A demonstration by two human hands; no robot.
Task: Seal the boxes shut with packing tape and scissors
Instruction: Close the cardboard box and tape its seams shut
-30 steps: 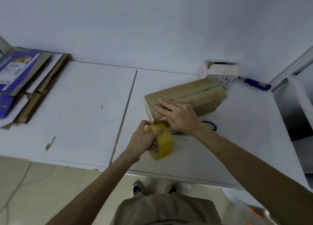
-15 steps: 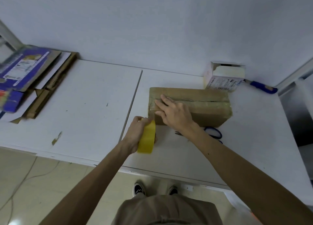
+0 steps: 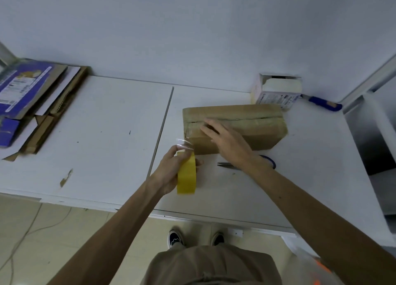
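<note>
Left hand (image 3: 168, 170): grip closed round the yellow tape roll (image 3: 186, 177), held on edge over the worktop (image 3: 107, 139). A clear strip (image 3: 184, 143) runs up to the left end of the box (image 3: 257, 124), centre-right. Right hand (image 3: 227, 142): grip open, fingers straight, flat on the box top; wrist over the scissors (image 3: 226, 165).

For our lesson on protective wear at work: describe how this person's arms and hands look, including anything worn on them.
The left arm and right arm are bare as far as the view shows, with no sleeves in sight. The left hand and right hand wear no gloves, and no watch, bracelet or ring shows.
</note>
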